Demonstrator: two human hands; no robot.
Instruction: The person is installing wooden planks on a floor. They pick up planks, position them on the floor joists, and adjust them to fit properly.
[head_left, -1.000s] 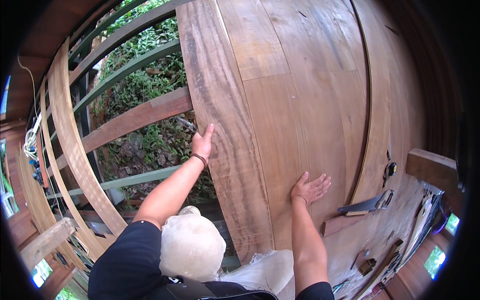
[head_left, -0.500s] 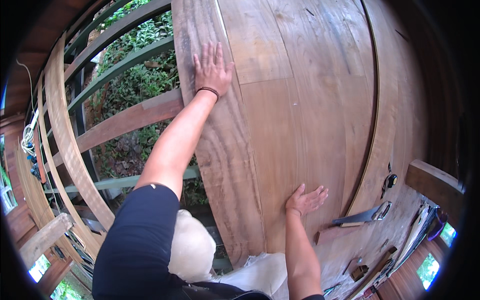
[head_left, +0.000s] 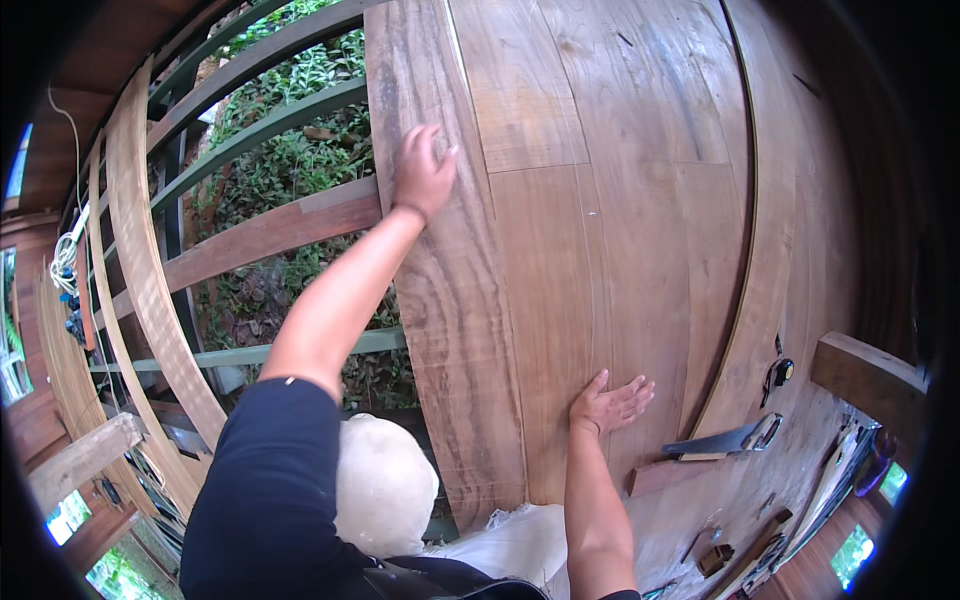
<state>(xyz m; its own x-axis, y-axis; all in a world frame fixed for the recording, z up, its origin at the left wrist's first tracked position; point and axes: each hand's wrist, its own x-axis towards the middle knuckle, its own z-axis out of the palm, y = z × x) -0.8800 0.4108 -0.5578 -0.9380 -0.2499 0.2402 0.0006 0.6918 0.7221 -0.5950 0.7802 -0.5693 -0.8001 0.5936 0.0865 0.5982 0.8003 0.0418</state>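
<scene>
My left hand [head_left: 424, 180] is over the outermost floor plank [head_left: 450, 330], a wavy-grained board beside the gap in the floor. Its thumb is apart and its fingers are somewhat blurred and bent, holding nothing that I can see. Whether the fingertips touch the wood I cannot tell. My right hand [head_left: 612, 404] lies flat with fingers spread on the laid floorboards [head_left: 545, 300]. A thin light line shows along the far part of the seam beside the outermost plank. My knee in pale trousers [head_left: 385, 485] is close to the plank's near end.
Left of the plank, green joists [head_left: 265, 125] and a reddish beam [head_left: 270, 240] cross an open gap above plants. A handsaw [head_left: 725, 440], a tape measure [head_left: 779, 372] and a wood block [head_left: 665, 474] lie at right. Long loose strips [head_left: 150, 250] stand at far left.
My left hand has come a little nearer along the plank, its fingers going from flat and straight to bent. My right hand has stayed in place. The view has shifted slightly.
</scene>
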